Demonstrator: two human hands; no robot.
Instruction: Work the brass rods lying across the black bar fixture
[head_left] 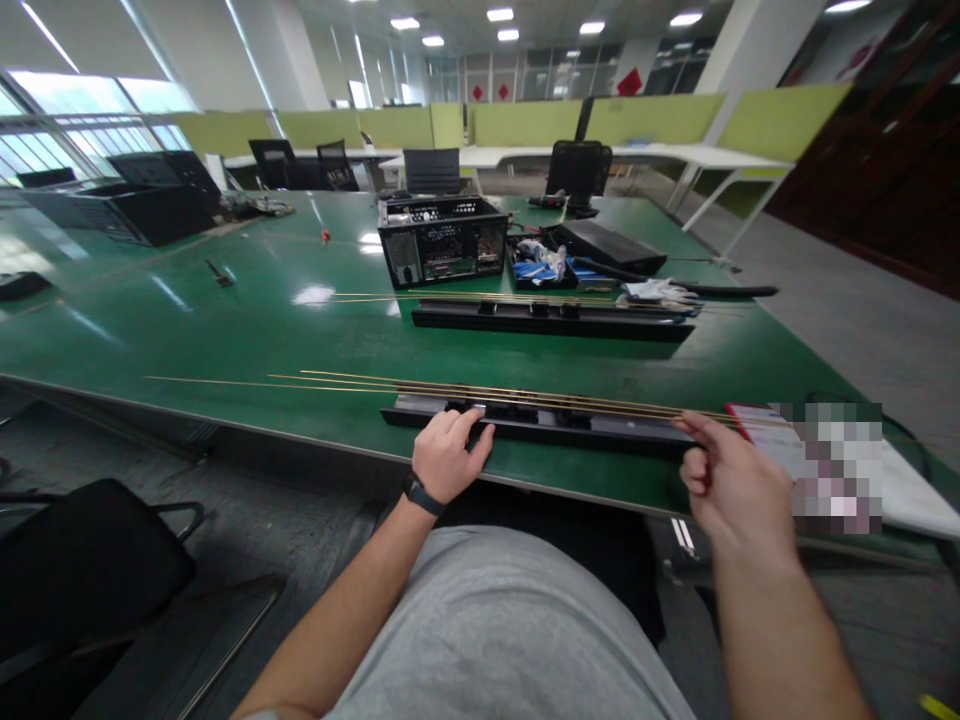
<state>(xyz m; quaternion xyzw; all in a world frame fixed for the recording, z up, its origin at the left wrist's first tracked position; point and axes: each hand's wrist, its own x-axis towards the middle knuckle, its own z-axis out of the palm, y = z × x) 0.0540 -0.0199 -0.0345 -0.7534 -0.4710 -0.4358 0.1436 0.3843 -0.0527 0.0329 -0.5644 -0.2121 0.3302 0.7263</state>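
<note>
A long black bar (pixel 540 424) lies along the near edge of the green table (pixel 225 330). Several thin brass rods (pixel 450 390) rest lengthwise on top of it. My left hand (pixel 448 455) rests on the bar's near side, fingers curled against it, a black band on the wrist. My right hand (pixel 731 480) is at the bar's right end, thumb and forefinger pinched on the ends of the rods.
A second black bar (pixel 551 320) with more rods lies farther back. Behind it stand an open black computer case (pixel 442 238), a tray of parts (pixel 541 262) and a flat black device (pixel 607 245). White paper (pixel 900 490) lies at right. A black chair (pixel 82 570) is at lower left.
</note>
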